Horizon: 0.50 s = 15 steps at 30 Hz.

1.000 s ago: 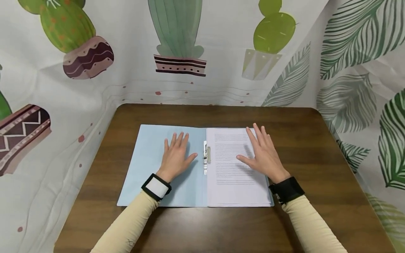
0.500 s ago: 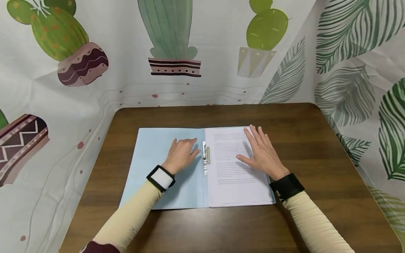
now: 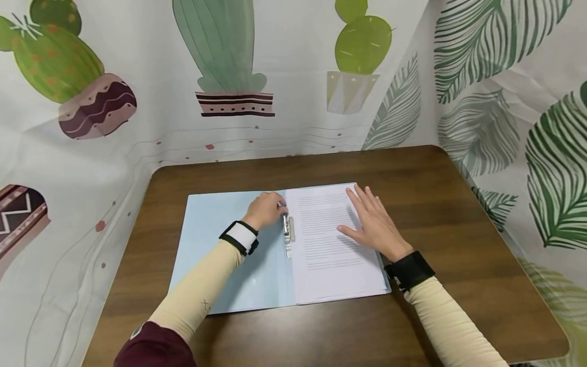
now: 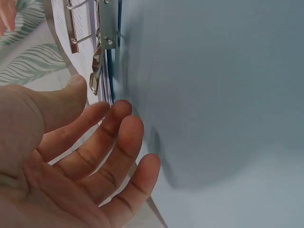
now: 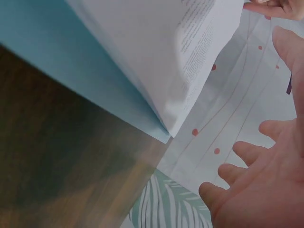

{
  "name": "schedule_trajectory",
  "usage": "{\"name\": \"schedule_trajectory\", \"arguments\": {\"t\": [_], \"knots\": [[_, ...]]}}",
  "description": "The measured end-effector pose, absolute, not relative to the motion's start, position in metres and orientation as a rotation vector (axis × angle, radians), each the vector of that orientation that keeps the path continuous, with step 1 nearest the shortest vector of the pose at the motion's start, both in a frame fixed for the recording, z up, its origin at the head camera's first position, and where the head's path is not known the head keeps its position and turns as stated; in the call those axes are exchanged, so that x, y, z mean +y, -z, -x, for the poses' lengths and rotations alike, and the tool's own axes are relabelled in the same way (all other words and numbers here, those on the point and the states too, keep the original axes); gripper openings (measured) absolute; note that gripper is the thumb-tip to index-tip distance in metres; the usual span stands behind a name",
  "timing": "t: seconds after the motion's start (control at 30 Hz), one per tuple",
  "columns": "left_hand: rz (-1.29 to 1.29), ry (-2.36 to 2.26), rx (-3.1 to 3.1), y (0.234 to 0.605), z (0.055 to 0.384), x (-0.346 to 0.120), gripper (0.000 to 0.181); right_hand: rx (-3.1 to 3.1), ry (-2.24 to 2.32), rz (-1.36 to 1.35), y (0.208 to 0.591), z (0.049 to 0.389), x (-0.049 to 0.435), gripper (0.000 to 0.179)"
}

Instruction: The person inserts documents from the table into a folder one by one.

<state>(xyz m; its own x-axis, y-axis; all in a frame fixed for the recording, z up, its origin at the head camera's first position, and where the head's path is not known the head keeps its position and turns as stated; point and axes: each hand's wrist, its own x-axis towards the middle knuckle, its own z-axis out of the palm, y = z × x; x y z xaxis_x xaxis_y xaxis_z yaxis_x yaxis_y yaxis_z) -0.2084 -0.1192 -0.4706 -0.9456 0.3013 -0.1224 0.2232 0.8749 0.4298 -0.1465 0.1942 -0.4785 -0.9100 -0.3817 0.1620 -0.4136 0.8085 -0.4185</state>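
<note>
A light blue ring folder (image 3: 215, 214) lies spread open on the brown table. A stack of printed sheets (image 3: 321, 280) rests on its right side, along a metal ring clip (image 3: 288, 237) at the spine. My left hand (image 3: 265, 210) is at the top end of this clip, its fingers loosely bent. In the left wrist view, the clip's lever (image 4: 96, 71) points down toward the gap between thumb and fingers, and nothing is gripped. Above the sheets, my right hand (image 3: 379, 227) spreads its fingers, with thumb apart and nothing held.
The wooden table (image 3: 458, 244) extends around the folder on every side. Behind it hangs a white cloth (image 3: 302, 71) printed with cacti and leaves. A dark red sleeve (image 3: 156, 346) shows at the lower left.
My left hand has moved from over the blue cover, right toward the top of the clip, its straight fingers now bent. The right hand stays spread over the sheets. The head view has shifted slightly.
</note>
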Motion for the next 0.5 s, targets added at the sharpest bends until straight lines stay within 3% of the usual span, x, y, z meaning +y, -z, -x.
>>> {"name": "schedule_trajectory", "arguments": {"t": [0.5], "knots": [[-0.47, -0.809, 2.86, 0.4683, 0.2031, -0.1252, 0.012, -3.021, -0.716, -0.646, 0.4837, 0.1457, 0.1891, 0.103]]}}
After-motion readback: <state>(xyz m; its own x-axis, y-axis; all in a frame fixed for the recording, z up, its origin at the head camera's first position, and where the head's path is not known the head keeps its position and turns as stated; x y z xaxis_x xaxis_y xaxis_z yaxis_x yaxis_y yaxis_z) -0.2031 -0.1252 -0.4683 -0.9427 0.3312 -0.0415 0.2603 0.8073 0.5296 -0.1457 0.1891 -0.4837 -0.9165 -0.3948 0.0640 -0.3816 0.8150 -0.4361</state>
